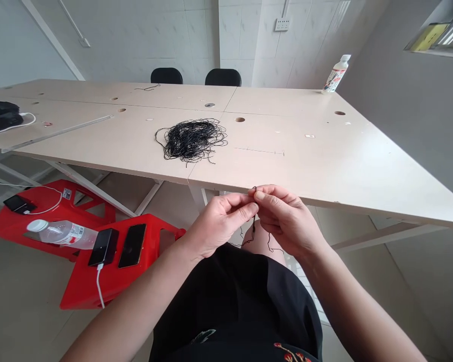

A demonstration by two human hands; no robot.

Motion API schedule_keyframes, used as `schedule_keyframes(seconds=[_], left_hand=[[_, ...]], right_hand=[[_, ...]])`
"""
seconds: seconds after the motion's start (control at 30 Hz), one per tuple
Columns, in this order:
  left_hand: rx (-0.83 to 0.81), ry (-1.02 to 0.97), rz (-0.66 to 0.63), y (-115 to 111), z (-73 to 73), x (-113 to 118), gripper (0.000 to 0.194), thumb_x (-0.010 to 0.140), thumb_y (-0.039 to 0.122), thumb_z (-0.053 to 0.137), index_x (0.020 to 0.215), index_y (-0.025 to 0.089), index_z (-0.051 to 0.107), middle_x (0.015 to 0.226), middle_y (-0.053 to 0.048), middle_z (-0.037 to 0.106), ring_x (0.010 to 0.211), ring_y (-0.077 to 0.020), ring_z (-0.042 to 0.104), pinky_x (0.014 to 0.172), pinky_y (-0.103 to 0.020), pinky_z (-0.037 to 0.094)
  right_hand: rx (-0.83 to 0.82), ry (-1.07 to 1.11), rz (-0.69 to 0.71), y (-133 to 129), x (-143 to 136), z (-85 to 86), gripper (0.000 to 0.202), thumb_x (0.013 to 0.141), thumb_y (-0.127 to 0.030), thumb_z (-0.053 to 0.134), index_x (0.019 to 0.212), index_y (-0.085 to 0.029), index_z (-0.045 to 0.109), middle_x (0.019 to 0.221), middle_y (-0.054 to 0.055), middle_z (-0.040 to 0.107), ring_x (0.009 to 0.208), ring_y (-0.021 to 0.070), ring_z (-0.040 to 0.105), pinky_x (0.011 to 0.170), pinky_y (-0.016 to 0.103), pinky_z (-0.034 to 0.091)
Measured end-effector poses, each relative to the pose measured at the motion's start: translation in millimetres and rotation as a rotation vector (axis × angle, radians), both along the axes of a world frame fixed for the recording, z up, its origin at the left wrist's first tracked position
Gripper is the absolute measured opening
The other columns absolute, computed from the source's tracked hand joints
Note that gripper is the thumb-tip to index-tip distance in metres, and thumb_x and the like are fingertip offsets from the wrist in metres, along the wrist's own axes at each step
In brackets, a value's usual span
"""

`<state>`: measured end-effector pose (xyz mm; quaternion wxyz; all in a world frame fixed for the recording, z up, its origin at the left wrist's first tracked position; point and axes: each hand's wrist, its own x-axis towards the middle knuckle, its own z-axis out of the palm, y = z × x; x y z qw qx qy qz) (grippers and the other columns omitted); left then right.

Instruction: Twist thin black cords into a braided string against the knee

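Note:
My left hand (226,217) and my right hand (285,213) meet at the table's front edge, fingertips touching. Both pinch a thin black cord (254,226); a small loop of it shows above the fingertips. Below, the cord hangs down over my knee, with loose ends trailing to either side. A braided or knotted stretch seems to run just under the fingers, too small to make out fully. On the table beyond lies a tangled heap of black cord (192,140), apart from my hands.
The pale table (305,171) spans the view. A clear ruler-like strip (56,133) and a black bag (2,115) lie left. Red stools (79,286) at lower left hold phones, a power bank and a plastic bottle (66,234). Another bottle (335,75) stands far right.

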<state>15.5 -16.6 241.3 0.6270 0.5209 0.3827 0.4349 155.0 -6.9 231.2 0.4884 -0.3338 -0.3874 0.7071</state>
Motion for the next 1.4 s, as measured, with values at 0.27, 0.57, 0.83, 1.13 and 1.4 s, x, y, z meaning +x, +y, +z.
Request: schedule_keyframes(seconds=[0.27, 0.57, 0.83, 1.13, 1.4], left_hand=[[-0.239, -0.252, 0.032, 2.8, 7.3, -3.8, 0.009, 0.072, 0.024, 0.066, 0.076, 0.015, 0.066, 0.068, 0.000, 0.062, 0.067, -0.0092, 0.058, 0.070, -0.027, 0.048], [-0.234, -0.252, 0.167, 3.9, 10.7, 1.8, 0.012, 0.073, 0.029, 0.060, 0.080, 0.020, 0.056, 0.070, 0.002, 0.057, 0.065, -0.0103, 0.056, 0.058, -0.024, 0.046], [-0.171, -0.190, 0.226, 1.5, 10.8, 6.0, 0.011, 0.076, 0.030, 0.057, 0.081, 0.021, 0.052, 0.082, 0.001, 0.060, 0.076, -0.0128, 0.058, 0.060, -0.025, 0.045], [-0.103, -0.247, 0.283, -4.1, -0.2, 10.8, 0.009, 0.080, 0.028, 0.054, 0.077, 0.021, 0.049, 0.084, 0.002, 0.058, 0.082, -0.0111, 0.056, 0.068, -0.025, 0.048], [-0.213, -0.245, 0.232, 0.7, -1.6, 1.9, 0.015, 0.074, 0.032, 0.064, 0.081, 0.021, 0.056, 0.078, 0.002, 0.058, 0.072, -0.0102, 0.057, 0.054, -0.021, 0.043]], right_hand=[[0.146, -0.098, 0.061, -1.0, 7.1, 4.3, 0.021, 0.076, -0.036, 0.065, 0.075, -0.016, 0.057, 0.056, -0.005, 0.051, 0.041, 0.0010, 0.029, 0.037, 0.016, 0.021], [0.235, -0.161, 0.022, -2.0, 6.6, 0.7, 0.019, 0.076, -0.034, 0.065, 0.071, -0.017, 0.058, 0.050, -0.007, 0.043, 0.041, 0.0019, 0.027, 0.038, 0.018, 0.020], [0.216, -0.112, 0.030, -4.3, 5.3, 0.0, 0.019, 0.077, -0.034, 0.064, 0.071, -0.018, 0.056, 0.047, -0.009, 0.039, 0.038, 0.0019, 0.024, 0.036, 0.018, 0.018], [0.206, -0.114, 0.017, -7.8, 4.1, -2.7, 0.017, 0.077, -0.032, 0.064, 0.071, -0.018, 0.057, 0.047, -0.008, 0.041, 0.035, 0.0016, 0.024, 0.033, 0.017, 0.016], [0.189, -0.126, -0.013, -4.4, 13.4, -10.7, 0.020, 0.076, -0.037, 0.064, 0.073, -0.018, 0.058, 0.045, -0.009, 0.034, 0.039, 0.0027, 0.025, 0.037, 0.017, 0.022]])
